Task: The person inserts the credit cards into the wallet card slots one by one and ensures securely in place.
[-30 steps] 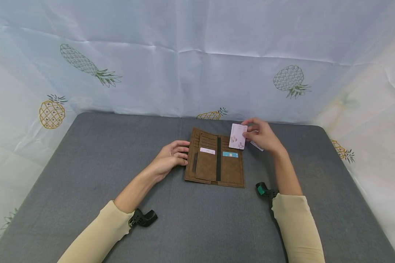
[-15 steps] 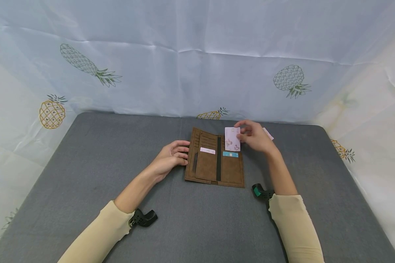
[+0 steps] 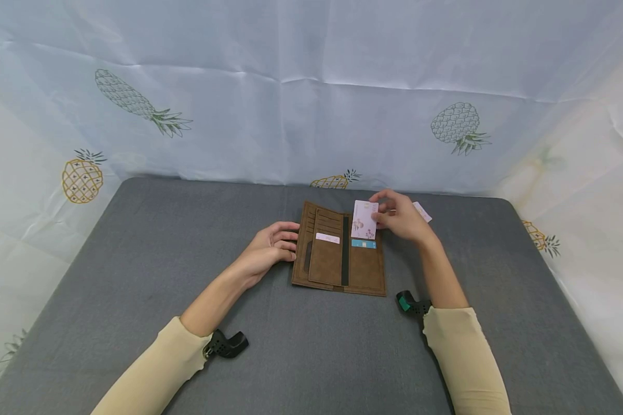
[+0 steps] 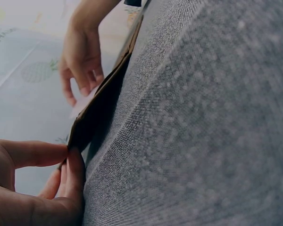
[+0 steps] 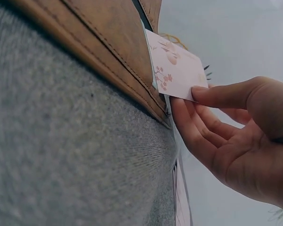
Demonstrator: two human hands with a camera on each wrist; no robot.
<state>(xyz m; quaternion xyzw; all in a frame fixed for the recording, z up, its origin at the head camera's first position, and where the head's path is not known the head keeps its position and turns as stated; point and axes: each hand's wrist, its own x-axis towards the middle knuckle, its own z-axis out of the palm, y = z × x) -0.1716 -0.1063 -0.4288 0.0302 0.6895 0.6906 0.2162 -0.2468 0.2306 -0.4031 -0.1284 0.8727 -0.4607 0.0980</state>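
One thumb and the fingers behind it clamp the side edge of a flowered pink card (image 3: 364, 220) in the right hand (image 3: 401, 218), the card standing over the upper part of the wallet's right panel. Its lower edge meets the row of slots just beside the top of a blue card (image 5: 154, 70); I cannot tell whether it has entered a slot. The left hand (image 3: 265, 249) pinches the outer left edge of the brown wallet (image 3: 363, 271), thumb and fingers closed on either side of the leather, as the left wrist view shows. The wallet lies unfolded on the grey table (image 3: 135, 276), with the blue card tucked into the right panel and a pale card (image 3: 327, 238) tucked into the left one. Judging by how they lie, those two are seated, the pinched one is about halfway, its bottom edge at the slots and most of its face exposed, and one more remains outside: a loose pink card (image 3: 422, 211) on the table, partly hidden beyond the right hand. Farther back hangs a pineapple-print cloth (image 3: 311, 132).
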